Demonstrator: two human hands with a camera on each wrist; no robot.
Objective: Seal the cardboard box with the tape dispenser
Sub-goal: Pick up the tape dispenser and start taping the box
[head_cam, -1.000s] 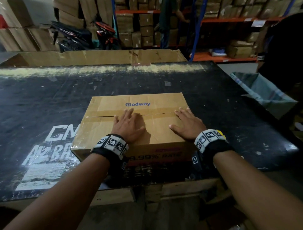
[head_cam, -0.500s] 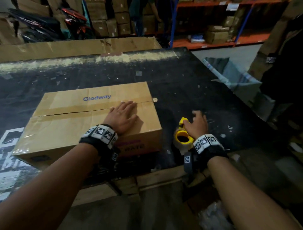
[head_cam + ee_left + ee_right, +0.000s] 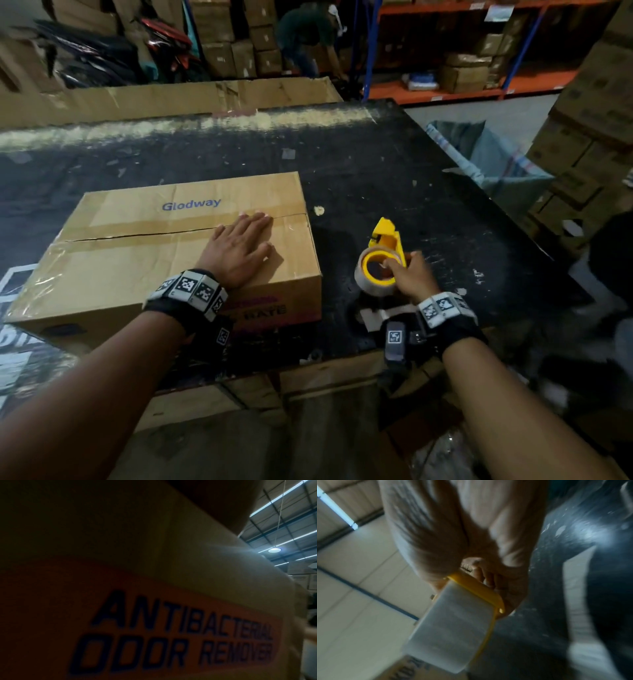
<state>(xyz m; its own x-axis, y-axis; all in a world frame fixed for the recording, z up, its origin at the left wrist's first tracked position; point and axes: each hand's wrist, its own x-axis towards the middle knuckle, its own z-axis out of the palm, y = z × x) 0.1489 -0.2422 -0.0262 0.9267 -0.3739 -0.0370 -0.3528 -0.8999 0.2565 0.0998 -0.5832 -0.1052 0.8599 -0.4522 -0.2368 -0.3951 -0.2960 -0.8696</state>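
Beside left hand, flat on cardboard box: right hand grips tape dispenser — start at seam end, press firmly.

— How is the cardboard box placed?

— It is set flat near the front edge of the table, toward the left corner. Its flaps are closed, but a dark seam is left open along the middle of the top. "Glodway" is printed on the far flap, and "ANTIBACTERIAL ODOR REMOVER" can be read on the near side in the left wrist view.

— And the tape dispenser?

— It is seen just to the right of the box, apart from it, by the front edge. A yellow frame is fitted with a clear tape roll; whether it is raised off the surface cannot be told, perhaps slightly.
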